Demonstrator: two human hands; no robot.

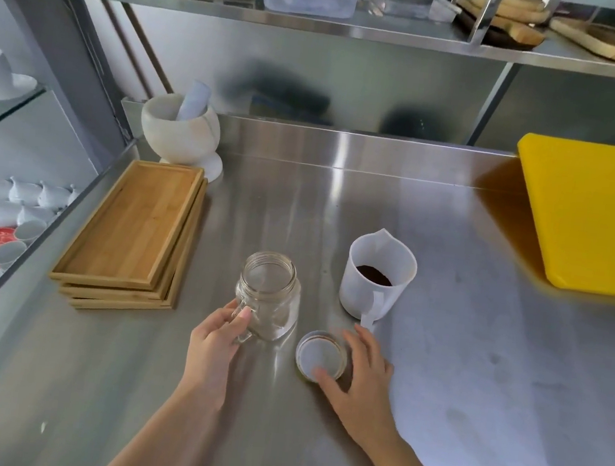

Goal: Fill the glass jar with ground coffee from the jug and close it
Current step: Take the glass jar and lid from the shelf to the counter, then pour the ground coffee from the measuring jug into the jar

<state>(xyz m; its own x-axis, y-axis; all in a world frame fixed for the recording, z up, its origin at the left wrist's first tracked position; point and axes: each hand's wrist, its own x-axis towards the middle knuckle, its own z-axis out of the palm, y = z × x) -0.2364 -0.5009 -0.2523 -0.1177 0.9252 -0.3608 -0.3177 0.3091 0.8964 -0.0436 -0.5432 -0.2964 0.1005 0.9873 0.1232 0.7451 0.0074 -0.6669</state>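
Note:
An empty clear glass jar (270,297) with a handle stands upright and open on the steel counter (472,385). My left hand (214,345) grips its handle from the left. The round lid (322,354) lies flat on the counter just right of the jar, inner side up. My right hand (360,377) rests over the lid's right edge, thumb and fingers touching its rim. Behind the lid stands a white plastic jug (375,279), spout pointing away, with dark ground coffee (374,275) in its bottom.
A stack of wooden trays (133,236) lies at the left, a white mortar with pestle (179,130) behind it. A yellow cutting board (599,216) lies at the right back. A steel shelf (322,23) overhangs. Cups and saucers (5,213) sit below left.

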